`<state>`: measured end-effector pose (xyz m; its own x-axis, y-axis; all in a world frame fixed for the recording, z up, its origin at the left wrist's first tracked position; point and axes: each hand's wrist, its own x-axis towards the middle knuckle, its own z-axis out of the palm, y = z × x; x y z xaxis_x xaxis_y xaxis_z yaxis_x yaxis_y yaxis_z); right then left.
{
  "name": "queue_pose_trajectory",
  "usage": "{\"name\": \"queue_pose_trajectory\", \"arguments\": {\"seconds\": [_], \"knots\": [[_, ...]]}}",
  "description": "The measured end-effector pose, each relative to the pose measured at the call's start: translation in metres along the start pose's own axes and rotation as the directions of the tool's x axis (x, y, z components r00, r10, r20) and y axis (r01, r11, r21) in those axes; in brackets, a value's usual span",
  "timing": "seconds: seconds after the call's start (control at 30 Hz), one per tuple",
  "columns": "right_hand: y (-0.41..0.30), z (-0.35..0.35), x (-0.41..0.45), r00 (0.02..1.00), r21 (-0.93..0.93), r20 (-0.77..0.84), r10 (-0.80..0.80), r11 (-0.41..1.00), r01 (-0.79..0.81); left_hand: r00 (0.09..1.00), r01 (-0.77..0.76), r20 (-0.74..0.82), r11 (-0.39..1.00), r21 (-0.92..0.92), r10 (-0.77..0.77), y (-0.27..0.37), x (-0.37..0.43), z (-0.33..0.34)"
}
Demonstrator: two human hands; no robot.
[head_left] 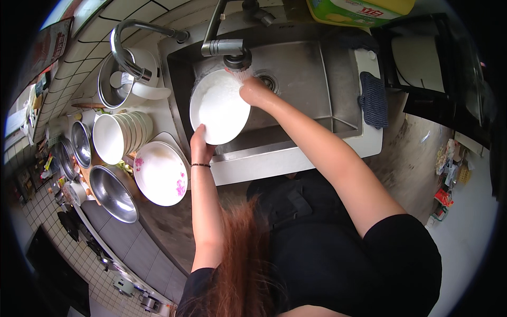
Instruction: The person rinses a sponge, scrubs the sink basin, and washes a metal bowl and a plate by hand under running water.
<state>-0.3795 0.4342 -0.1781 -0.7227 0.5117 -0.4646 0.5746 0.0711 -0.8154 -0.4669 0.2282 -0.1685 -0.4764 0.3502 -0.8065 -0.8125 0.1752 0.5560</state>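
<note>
A white round dish (222,109), a plate or shallow bowl, is held tilted over the left part of the stainless steel sink (293,71). My left hand (202,142) grips its near rim, thumb on the inner face. At the upper right rim is my right hand (253,91), under the spray from the faucet head (237,59); its fingers are partly hidden by the water and the dish, so its grip cannot be made out. Water runs onto the dish and the hand. The sink drain (267,81) shows just beyond my right wrist.
Left of the sink stand stacked white bowls (119,136), a flower-patterned plate (160,174), steel bowls (113,194) and a pot (115,85) under a second faucet (119,39). A dark blue cloth (373,100) hangs over the right edge. A yellow-green container (356,12) stands behind.
</note>
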Motion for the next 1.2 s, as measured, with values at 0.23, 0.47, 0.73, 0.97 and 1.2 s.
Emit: {"name": "queue_pose_trajectory", "arguments": {"seconds": [0.23, 0.47, 0.73, 0.97, 1.2], "knots": [[-0.041, -0.026, -0.051, 0.852, -0.377, -0.300, -0.429, 0.874, 0.307, 0.921, 0.315, 0.271, 0.945, -0.093, -0.280, -0.001, 0.029, 0.043], [-0.042, -0.041, -0.062, 0.573, -0.503, -0.262, -0.776, 0.617, 0.605, 0.830, 0.471, 0.509, 0.776, -0.419, -0.229, 0.030, 0.064, 0.063], [-0.034, -0.084, -0.087, 0.379, -0.635, 0.111, -0.919, 0.228, 0.738, 0.733, 0.401, 0.538, 0.903, 0.155, -0.417, 0.028, 0.057, 0.118], [-0.019, -0.100, -0.093, 0.604, -0.651, -0.163, -0.780, 0.545, 0.529, 0.886, 0.079, 0.463, 0.991, -0.107, -0.021, -0.002, 0.080, 0.119], [-0.005, -0.099, -0.082, 0.994, 0.918, -0.105, 0.007, 0.386, 0.094, 0.897, -0.029, 0.432, 0.987, -0.158, 0.096, -0.003, 0.044, 0.117]]}}
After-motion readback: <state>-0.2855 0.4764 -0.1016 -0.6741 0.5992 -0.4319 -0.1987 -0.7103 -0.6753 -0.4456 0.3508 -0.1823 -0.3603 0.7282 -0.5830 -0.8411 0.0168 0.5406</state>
